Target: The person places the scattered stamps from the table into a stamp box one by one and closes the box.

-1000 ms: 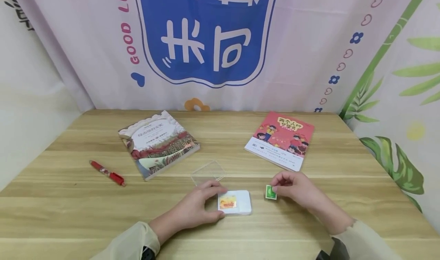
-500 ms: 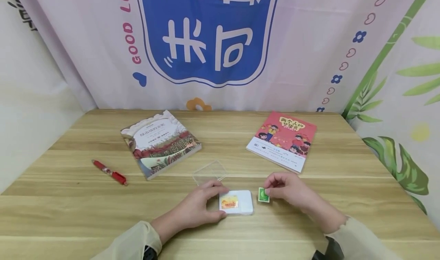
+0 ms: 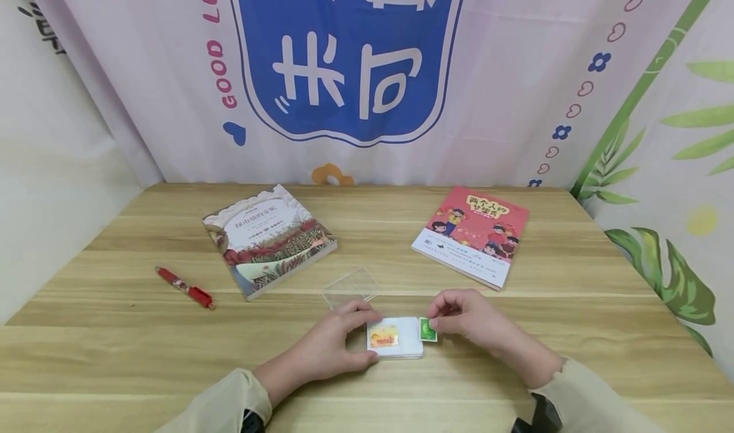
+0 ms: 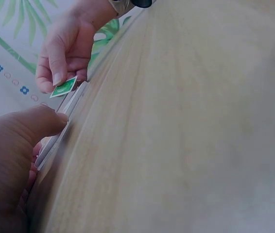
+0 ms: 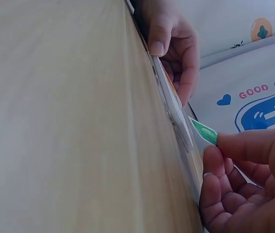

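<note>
A flat white case [image 3: 410, 349] with rounded corners lies on the table, and a small yellow-orange stamp [image 3: 384, 337] sits on its left half. My left hand [image 3: 321, 347] grips the case at its left end, thumb on the near edge and fingers on the far edge. Between thumb and fingertip, my right hand [image 3: 476, 321] pinches a small green stamp [image 3: 427, 330] with a white border. This stamp overlaps the right end of the case in the head view. In the right wrist view the green stamp [image 5: 205, 132] is tilted, close over the case.
Behind the left hand lies a clear plastic lid [image 3: 351, 286]. Two books lie further back, a floral one [image 3: 269, 239] on the left and a red one [image 3: 473, 232] on the right. A red pen [image 3: 185, 287] rests at the left, and a printed curtain [image 3: 504, 70] hangs behind the table.
The right hand has moved left with the green stamp, from beside the case to over its right end. The left hand keeps its hold on the case.
</note>
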Demonstrator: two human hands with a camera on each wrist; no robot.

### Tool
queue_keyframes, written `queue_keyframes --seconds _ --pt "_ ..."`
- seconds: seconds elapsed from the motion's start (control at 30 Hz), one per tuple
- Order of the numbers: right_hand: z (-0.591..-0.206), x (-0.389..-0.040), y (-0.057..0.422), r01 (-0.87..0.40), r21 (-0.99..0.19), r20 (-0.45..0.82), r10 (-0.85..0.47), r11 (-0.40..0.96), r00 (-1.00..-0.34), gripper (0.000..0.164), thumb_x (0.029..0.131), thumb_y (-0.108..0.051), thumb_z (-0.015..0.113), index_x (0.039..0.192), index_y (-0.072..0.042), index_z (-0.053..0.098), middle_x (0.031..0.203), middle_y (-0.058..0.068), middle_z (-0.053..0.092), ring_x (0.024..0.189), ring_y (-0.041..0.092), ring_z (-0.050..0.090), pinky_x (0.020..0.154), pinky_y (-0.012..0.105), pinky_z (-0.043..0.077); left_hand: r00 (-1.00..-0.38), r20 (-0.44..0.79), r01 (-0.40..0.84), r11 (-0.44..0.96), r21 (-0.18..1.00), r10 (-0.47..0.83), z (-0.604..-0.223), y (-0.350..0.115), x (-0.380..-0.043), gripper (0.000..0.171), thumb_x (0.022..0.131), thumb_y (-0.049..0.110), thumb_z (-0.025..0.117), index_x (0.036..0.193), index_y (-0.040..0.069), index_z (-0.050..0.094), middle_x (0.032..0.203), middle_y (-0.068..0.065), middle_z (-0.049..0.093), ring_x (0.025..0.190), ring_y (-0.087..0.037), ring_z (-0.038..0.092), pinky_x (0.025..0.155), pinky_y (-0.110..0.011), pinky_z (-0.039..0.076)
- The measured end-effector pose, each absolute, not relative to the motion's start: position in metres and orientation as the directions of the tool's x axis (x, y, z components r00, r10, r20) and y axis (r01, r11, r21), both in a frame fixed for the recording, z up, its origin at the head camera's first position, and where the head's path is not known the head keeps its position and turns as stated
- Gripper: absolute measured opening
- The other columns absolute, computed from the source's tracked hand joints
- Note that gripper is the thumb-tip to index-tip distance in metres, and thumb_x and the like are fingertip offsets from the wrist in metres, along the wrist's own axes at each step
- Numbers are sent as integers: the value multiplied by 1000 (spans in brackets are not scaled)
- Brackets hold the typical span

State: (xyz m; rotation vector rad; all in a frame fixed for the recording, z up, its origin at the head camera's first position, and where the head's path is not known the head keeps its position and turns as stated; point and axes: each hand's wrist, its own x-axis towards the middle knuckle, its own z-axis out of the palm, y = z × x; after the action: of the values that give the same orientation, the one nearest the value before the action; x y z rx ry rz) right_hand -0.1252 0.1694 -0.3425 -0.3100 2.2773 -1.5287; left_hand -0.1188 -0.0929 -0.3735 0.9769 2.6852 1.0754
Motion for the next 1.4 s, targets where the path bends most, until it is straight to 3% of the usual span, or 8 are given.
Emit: queue_keyframes --seconds 1.4 --pt "-347 -128 136 -19 -837 -161 -279 547 -947 9 75 -6 72 77 -5 64 72 2 57 68 14 49 58 24 42 -800 143 516 546 660 583 -373 -91 -119 49 72 23 75 117 14 61 118 5 53 112 -15 49 98 -38 42"
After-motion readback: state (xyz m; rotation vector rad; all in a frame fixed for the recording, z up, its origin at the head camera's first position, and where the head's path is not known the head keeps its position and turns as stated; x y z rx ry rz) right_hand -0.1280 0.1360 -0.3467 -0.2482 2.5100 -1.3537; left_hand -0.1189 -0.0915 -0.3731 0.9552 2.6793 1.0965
